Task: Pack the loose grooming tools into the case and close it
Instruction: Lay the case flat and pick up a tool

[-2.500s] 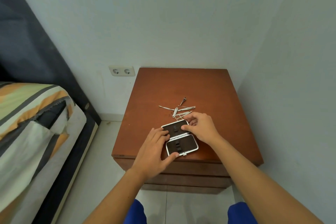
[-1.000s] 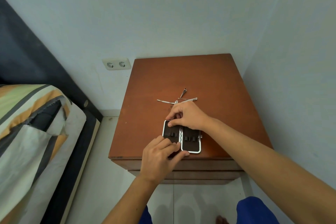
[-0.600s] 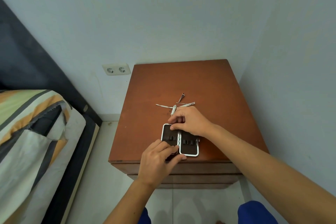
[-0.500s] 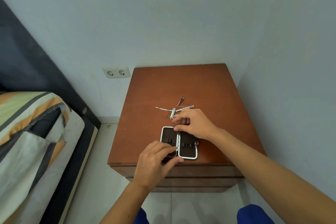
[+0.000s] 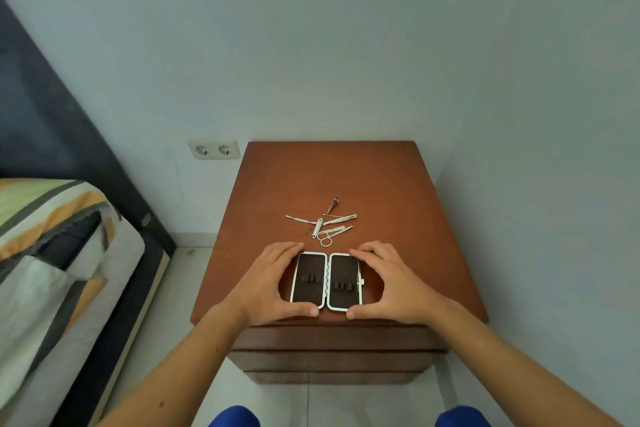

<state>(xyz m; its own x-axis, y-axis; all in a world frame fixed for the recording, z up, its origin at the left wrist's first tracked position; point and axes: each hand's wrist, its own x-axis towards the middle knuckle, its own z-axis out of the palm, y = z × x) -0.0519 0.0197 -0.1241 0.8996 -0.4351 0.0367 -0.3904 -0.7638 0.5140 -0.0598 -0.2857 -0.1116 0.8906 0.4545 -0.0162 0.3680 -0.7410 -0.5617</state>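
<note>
The small white-rimmed case (image 5: 309, 282) lies open flat near the front edge of the wooden nightstand (image 5: 398, 191), its two dark halves side by side with small holder loops and no tools in them. My left hand (image 5: 265, 284) cups its left half, fingers at the far corner and thumb at the near edge. My right hand (image 5: 393, 282) holds the right half the same way. Just behind the case lies a loose pile of metal grooming tools (image 5: 337, 218), among them small scissors (image 5: 329, 236) and a nail clipper (image 5: 317, 227).
The nightstand stands in a corner, with walls behind it and to its right. A double wall socket (image 5: 213, 149) is at the left of it. A bed with striped bedding (image 5: 52, 246) fills the left side. Tiled floor lies below.
The case now lies straight with both halves flat. My right hand has moved from the case's far edge to its right side. My left hand has moved from the near edge to its left side.
</note>
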